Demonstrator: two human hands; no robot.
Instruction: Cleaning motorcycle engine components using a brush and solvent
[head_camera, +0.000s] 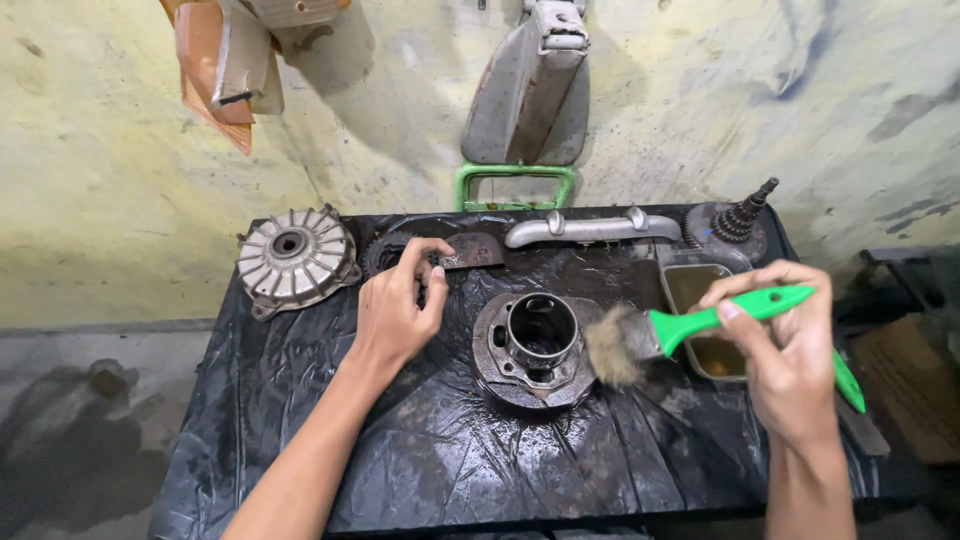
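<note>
I am clamping my right hand (790, 360) fingers on the green brush (700, 325), bristles angled against the cylinder (535, 350), while my left hand (395, 310) fingers are pinching a dark bracket (470, 252).

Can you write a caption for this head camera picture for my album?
Right hand holds a green-handled paintbrush beside a round metal engine cylinder; left hand touches a dark sprocket.

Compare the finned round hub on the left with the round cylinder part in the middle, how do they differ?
The finned hub is pale grey and looks dry; the cylinder part is dark and wet-looking. The finned hub has radial ribs and a small centre hole; the cylinder part has a wide open bore. The brush in the right hand touches the cylinder part; the finned hub lies untouched. Both are round metal parts on the black sheet.
</note>
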